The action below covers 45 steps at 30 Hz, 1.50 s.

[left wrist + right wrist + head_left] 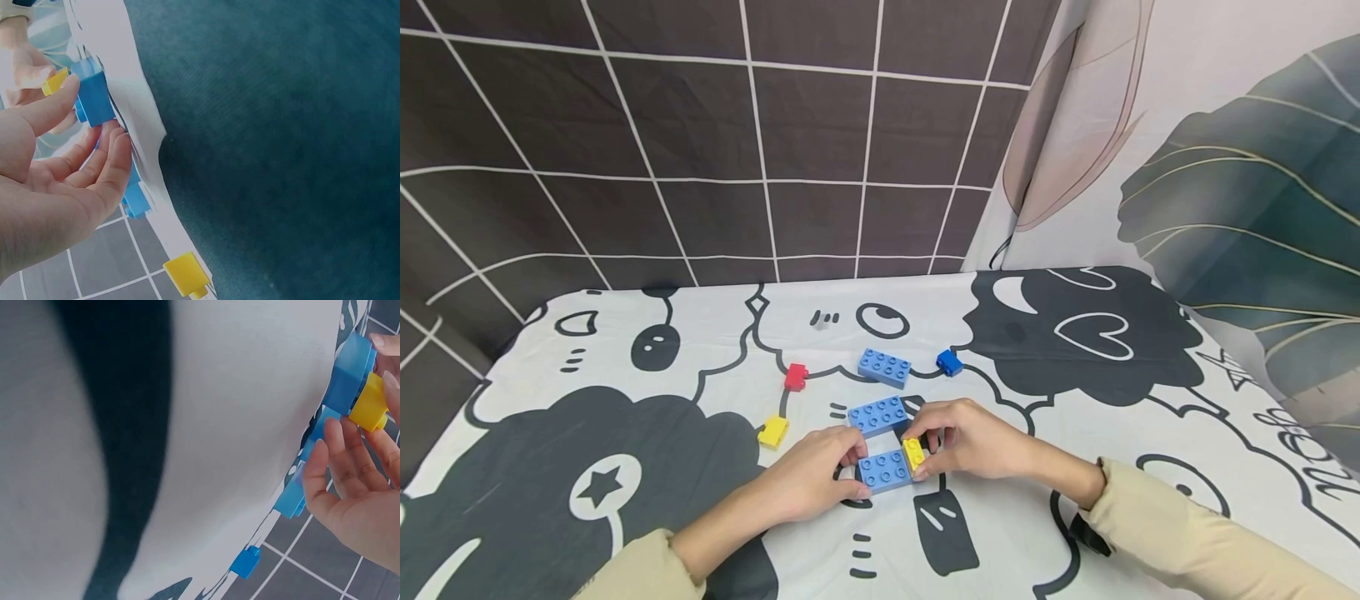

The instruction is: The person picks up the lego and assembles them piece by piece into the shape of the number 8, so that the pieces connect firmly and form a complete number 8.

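Observation:
The near light-blue brick [884, 472] has its left end pinched between the thumb and fingers of my left hand [808, 477]. At its right end is a small yellow brick [913, 455], which my right hand [973, 437] grips with thumb and fingers. In the right wrist view the yellow brick [370, 403] is on the studded side of the blue brick [349, 378]; I cannot tell whether it is pressed fully down. Just behind lies a second light-blue brick [877, 415]. The left wrist view shows my left thumb and fingers on the blue brick [95, 97].
Farther back on the patterned cloth [820, 533] lie a third light-blue brick [883, 367], a small dark-blue brick [950, 362] and a red brick [796, 377]. Left of the hands is another yellow brick [772, 432]. A dark grid-patterned cloth [700, 125] rises behind.

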Available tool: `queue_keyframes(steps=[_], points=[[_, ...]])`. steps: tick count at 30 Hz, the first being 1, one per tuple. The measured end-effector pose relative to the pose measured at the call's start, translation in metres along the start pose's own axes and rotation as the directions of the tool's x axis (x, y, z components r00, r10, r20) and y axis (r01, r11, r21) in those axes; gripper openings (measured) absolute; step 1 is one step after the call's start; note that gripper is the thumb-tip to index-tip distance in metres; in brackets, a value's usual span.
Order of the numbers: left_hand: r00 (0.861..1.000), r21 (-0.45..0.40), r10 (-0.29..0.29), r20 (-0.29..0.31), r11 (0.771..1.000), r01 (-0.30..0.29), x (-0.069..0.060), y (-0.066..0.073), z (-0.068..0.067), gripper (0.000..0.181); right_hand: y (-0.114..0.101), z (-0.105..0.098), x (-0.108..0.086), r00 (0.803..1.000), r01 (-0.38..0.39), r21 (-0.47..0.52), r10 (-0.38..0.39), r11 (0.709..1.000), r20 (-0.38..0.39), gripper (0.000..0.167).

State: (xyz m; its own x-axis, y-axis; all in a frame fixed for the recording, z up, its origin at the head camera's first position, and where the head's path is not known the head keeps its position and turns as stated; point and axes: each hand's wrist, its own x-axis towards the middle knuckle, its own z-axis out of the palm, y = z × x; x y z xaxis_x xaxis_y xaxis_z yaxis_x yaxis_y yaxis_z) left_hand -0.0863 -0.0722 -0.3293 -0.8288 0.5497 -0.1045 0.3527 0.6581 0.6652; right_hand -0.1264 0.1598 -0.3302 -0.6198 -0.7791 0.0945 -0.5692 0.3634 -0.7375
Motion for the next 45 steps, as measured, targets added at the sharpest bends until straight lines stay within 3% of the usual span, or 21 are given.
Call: queue_keyframes(steps=[14,24,35,39,45], points=[[1.0,-0.011,0.022,0.009,1.0,-0.022,-0.001,0.0,-0.006,0.028,0.001,-0.001,0.0,1.0,-0.009,0.032,0.009,0.999,0.004,0.028],[0.994,0.003,-0.015,-0.104,1.0,0.016,-0.006,0.0,-0.034,0.029,0.001,-0.002,0.0,1.0,-0.02,0.026,0.02,0.999,0.007,0.029],[0.995,-0.043,-0.004,-0.101,0.999,0.0,-0.016,-0.032,-0.065,0.04,0.001,0.0,0.0,1.0,-0.024,0.037,0.023,0.999,0.007,0.029],[0.996,-0.097,-0.037,-0.086,0.995,0.028,-0.019,-0.044,-0.069,0.043,0.002,0.0,0.0,1.0,-0.022,0.042,0.022,0.999,0.006,0.029],[0.995,-0.109,-0.078,-0.067,0.992,0.07,-0.021,-0.058,-0.072,0.042,0.002,0.0,0.0,1.0,-0.023,0.042,0.023,0.999,0.005,0.029]])
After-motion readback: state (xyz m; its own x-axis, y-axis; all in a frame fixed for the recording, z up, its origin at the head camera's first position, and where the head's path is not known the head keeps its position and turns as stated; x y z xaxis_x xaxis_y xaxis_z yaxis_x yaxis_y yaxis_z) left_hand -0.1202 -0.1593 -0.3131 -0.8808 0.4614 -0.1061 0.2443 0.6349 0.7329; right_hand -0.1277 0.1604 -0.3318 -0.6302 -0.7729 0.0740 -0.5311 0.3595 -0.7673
